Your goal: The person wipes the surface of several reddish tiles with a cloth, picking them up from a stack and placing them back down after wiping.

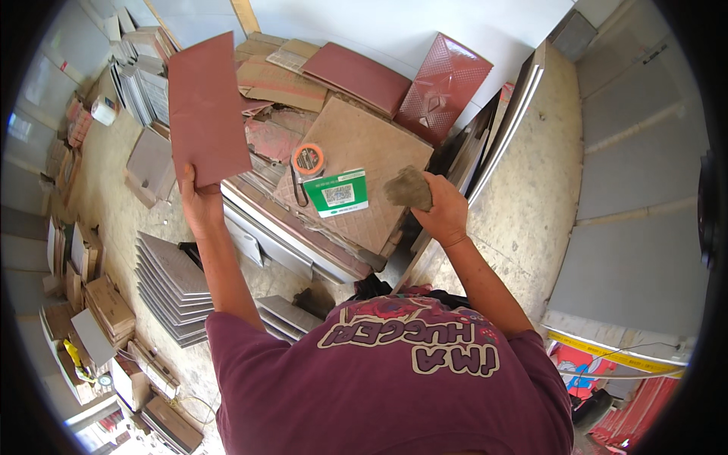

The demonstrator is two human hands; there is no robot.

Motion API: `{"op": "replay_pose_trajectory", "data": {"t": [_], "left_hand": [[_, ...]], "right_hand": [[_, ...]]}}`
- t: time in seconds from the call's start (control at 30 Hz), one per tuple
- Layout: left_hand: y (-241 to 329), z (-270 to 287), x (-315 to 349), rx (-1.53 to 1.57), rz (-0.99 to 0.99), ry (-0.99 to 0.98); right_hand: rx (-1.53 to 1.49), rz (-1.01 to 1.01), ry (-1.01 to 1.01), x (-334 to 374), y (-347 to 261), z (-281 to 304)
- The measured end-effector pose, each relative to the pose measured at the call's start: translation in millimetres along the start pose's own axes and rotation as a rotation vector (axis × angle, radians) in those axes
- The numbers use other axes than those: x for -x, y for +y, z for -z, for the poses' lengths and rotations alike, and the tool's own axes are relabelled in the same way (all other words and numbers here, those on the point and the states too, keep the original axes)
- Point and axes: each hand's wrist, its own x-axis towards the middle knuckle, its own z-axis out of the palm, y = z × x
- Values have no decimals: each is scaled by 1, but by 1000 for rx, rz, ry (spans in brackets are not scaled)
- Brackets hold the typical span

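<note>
My left hand (201, 199) grips a reddish-brown rectangular tile (208, 114) by its lower edge and holds it up, tilted, at the left of the stack. In my right hand (446, 208) is a crumpled grey-brown cloth (409, 189), bunched in the fingers over the stack's right side. Between the hands lies a large brown square tile (379, 140) on top of the stack. A round orange-rimmed tape measure (309, 159) rests on it, beside a green and white card (337, 195) with a printed square code. A thin dark strap trails from near the tape measure.
Behind, a reddish tile (356, 76) lies flat and a patterned red tile (444, 87) leans on the white wall. Torn cardboard (280, 83) covers the stack's back left. Grey tiles (171, 280) fan out at lower left. Tall panels (508, 129) stand on the right.
</note>
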Motion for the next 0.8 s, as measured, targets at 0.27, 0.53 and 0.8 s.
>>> {"op": "replay_pose_trajectory", "data": {"t": [0.27, 0.53, 0.8], "left_hand": [[-16, -96, 60, 113, 172, -134], [-51, -152, 133, 46, 379, -260], [-80, -172, 187, 31, 480, -453]], "right_hand": [[-289, -98, 109, 11, 16, -3], [-1229, -696, 453, 28, 18, 79], [-834, -288, 776, 26, -17, 196]]}}
